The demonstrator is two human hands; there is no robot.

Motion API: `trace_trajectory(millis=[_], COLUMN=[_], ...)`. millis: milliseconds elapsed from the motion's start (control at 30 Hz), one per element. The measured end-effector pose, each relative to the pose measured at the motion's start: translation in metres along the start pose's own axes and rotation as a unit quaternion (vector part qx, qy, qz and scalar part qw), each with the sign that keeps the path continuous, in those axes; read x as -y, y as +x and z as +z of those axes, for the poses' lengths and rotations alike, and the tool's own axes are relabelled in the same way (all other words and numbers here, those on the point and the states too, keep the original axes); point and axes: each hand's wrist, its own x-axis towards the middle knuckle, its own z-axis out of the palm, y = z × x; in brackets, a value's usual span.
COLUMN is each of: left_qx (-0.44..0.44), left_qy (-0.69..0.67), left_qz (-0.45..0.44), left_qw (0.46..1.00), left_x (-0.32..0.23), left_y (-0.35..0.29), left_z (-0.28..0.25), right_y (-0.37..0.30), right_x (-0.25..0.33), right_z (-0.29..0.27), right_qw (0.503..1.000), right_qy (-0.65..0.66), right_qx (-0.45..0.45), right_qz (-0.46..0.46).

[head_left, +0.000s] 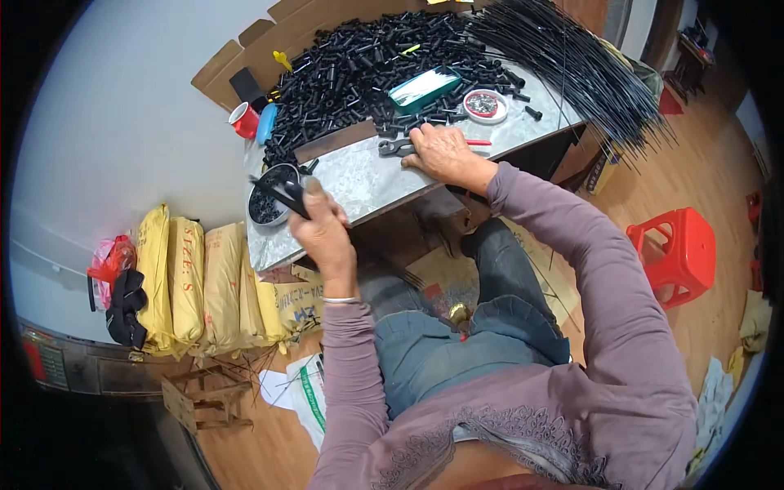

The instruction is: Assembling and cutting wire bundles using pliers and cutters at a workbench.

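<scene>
Over the near left corner of the table, my left hand [322,233] is closed round a long black plastic piece [287,196]; its exact kind is hard to make out. Just beyond it stands a round white bowl [255,214] with small black bits inside, partly covered by the hand. Near the table's front edge, my right hand [445,153] grips a pair of pincers [395,148] lying at the tabletop. Their dark jaws point left and a red handle end shows on the right.
Black plastic parts [351,69] are heaped across the table, with a green box [425,90], a dish of small metal pieces [485,106], a red cup [243,120] and a bundle of black rods [572,65]. Yellow sacks [186,278] stand left; a red stool [682,253] right.
</scene>
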Motion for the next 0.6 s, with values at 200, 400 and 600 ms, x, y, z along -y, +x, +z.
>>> trace_trajectory(millis=[200,400,600], left_qx=[-0.049,-0.015,0.006], left_qy=[-0.198,-0.431,-0.344], left_qz=[0.053,-0.147,-0.407], left_qw=[0.978,0.890,0.846], left_x=[-0.075,-0.005,0.050], left_y=[0.041,0.046,-0.086], left_z=[-0.019,-0.075,-0.005], right_y=[-0.056,-0.152,-0.168], right_x=[0.041,0.075,0.011], right_z=[-0.020,-0.049,-0.083], right_qw=[0.972,0.491,0.598], right_qy=[0.182,0.827,0.706], right_qx=[-0.127,0.204,-0.112], right_qz=[-0.079,0.184,0.363])
